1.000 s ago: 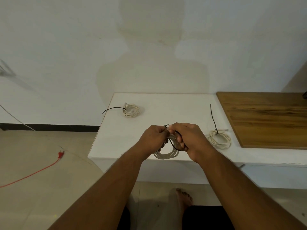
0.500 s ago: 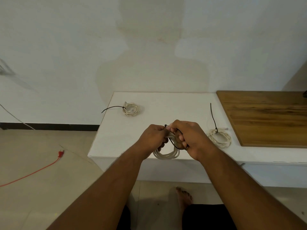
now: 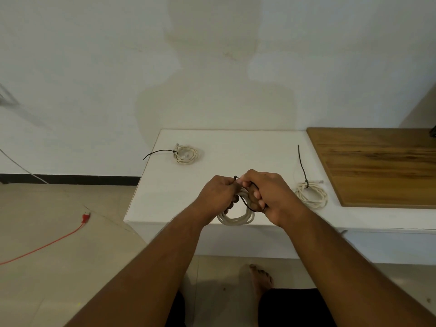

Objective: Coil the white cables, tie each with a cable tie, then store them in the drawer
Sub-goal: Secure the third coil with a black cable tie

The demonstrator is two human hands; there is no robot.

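Note:
Over the front edge of the white table (image 3: 236, 142) my left hand (image 3: 218, 195) and my right hand (image 3: 269, 194) meet, both closed on a coiled white cable (image 3: 236, 219) that hangs below them. A black cable tie (image 3: 246, 204) loops around the coil; its head shows between my thumbs and its tail runs under my right fingers. A second white coil (image 3: 186, 154), bound with a black tie, lies at the back left of the table. A third tied coil (image 3: 311, 193) lies at the right, its tie tail pointing away from me.
A wooden board (image 3: 377, 166) covers the right part of the table. A red wire with a plug (image 3: 85, 217) trails across the tiled floor at left. My bare foot (image 3: 260, 278) stands below the table front. A white wall rises behind the table.
Both hands with the coil have edged slightly up and away from me; the grip on the tie looks the same.

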